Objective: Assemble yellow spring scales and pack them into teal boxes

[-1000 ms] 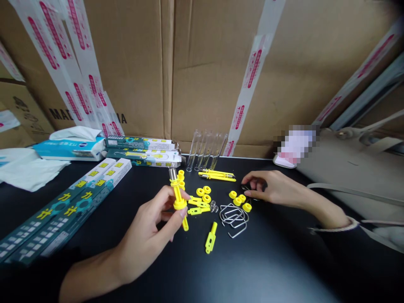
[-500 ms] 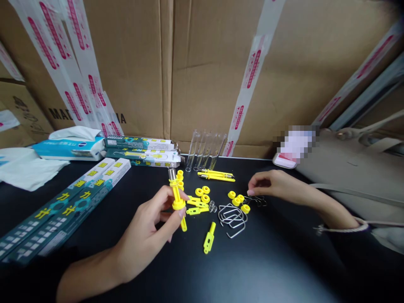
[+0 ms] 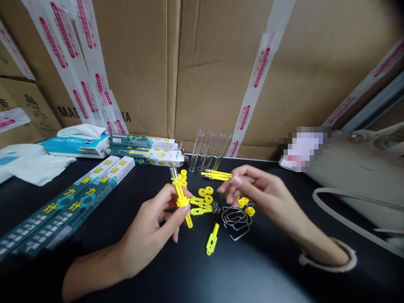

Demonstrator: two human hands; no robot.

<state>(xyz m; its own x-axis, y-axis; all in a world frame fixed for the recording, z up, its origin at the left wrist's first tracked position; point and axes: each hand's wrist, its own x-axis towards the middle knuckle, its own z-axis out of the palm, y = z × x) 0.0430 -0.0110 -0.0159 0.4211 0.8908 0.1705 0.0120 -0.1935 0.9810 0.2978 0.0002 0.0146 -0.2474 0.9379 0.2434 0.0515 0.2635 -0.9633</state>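
My left hand (image 3: 158, 214) is closed around a yellow plastic spring scale core (image 3: 181, 200), tilted a little, with a metal cap at its upper end. My right hand (image 3: 252, 185) hovers over the parts, thumb and fingers pinched together; a thin dark trace shows at the fingertips, too small to name. Beneath it lie yellow collars (image 3: 250, 211), partly covered, and bent wire hooks (image 3: 235, 221). Between the hands are yellow rings (image 3: 208, 190), flat yellow pieces (image 3: 202, 211) and small coiled springs (image 3: 216, 207). One yellow piece (image 3: 212, 240) lies nearer me.
Clear tubes (image 3: 205, 151) stand at the back beside yellow cores (image 3: 217, 174) lying flat. Printed boxes (image 3: 75, 202) lie at left, more boxes (image 3: 148, 153) behind, near a tissue pack (image 3: 75, 145). A phone (image 3: 303, 151) and beige bag (image 3: 353, 176) are at right.
My right hand has moved left and toward the left hand, away from the small wire hooks at right. My left hand still holds the spring scale core, now slightly more tilted.
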